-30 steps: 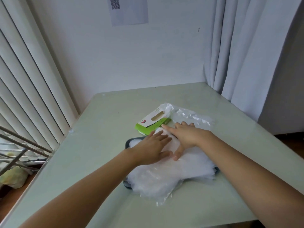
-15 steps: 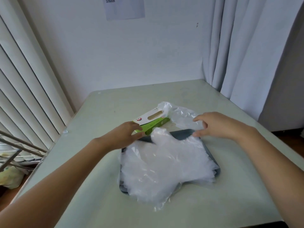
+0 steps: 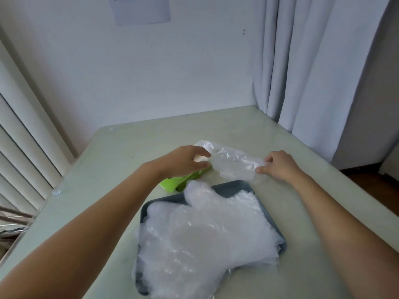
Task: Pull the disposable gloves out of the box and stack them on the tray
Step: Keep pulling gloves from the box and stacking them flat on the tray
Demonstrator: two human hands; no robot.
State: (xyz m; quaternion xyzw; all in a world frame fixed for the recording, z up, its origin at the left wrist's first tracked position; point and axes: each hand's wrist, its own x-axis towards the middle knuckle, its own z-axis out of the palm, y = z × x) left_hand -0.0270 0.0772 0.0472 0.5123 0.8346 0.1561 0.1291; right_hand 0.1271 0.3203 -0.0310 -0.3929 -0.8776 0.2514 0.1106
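Observation:
A dark grey tray (image 3: 235, 186) lies on the table in front of me, covered by a stack of clear disposable gloves (image 3: 203, 238) that spills over its near edge. Behind the tray lies the green and white glove box (image 3: 179, 182), mostly hidden under my left hand (image 3: 183, 161), whose fingers curl over the box's far end. A clear glove (image 3: 233, 164) stretches from the box to my right hand (image 3: 278, 166), which pinches its right end just above the table.
The pale green table (image 3: 108, 169) meets a white wall at the back. Vertical blinds (image 3: 26, 137) hang at the left, and grey curtains (image 3: 313, 61) at the right. A sheet of paper (image 3: 140, 9) is stuck on the wall.
Both hands left the glove stack on the tray. My left hand went to the box, and my right hand took hold of a glove and drew it out to the right.

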